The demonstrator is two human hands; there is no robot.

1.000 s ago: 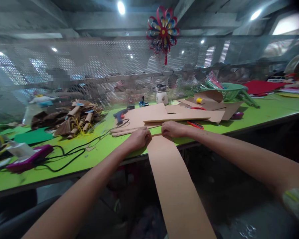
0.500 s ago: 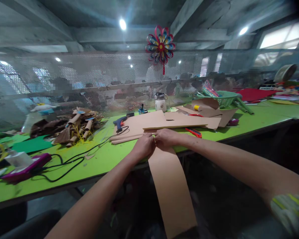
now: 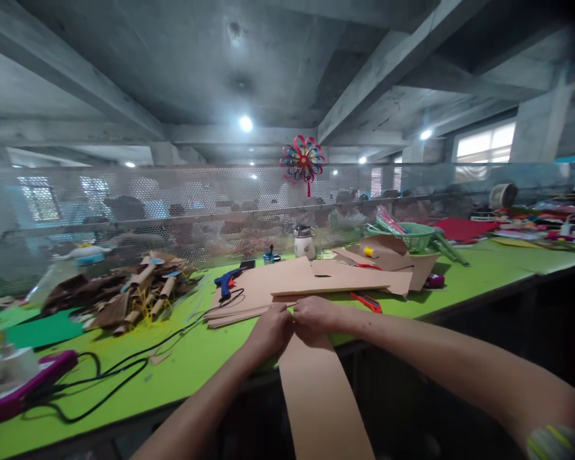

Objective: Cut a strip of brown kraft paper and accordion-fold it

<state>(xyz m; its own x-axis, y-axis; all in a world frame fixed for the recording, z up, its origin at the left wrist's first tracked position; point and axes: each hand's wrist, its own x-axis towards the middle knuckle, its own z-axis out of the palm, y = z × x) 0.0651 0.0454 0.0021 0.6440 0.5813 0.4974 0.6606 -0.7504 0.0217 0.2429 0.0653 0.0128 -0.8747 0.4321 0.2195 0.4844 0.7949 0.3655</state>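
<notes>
A long strip of brown kraft card hangs over the table's front edge toward me. At its upper end my left hand and my right hand are side by side, both closed on the card with their fingers bent. What lies under the fingertips is hidden. Just beyond my hands lies a stack of brown card sheets. On the stack's left part rests a blue glue gun with a black cord. A red utility knife lies right of my right hand.
The green table also bears a purple power strip, a heap of brown paper rolls, a white bottle and a green basket. A perforated metal screen stands behind, with a colourful flower ornament hanging there.
The camera has tilted up, so the table and hands sit lower in view. Both hands stay closed at the upper end of the card strip.
</notes>
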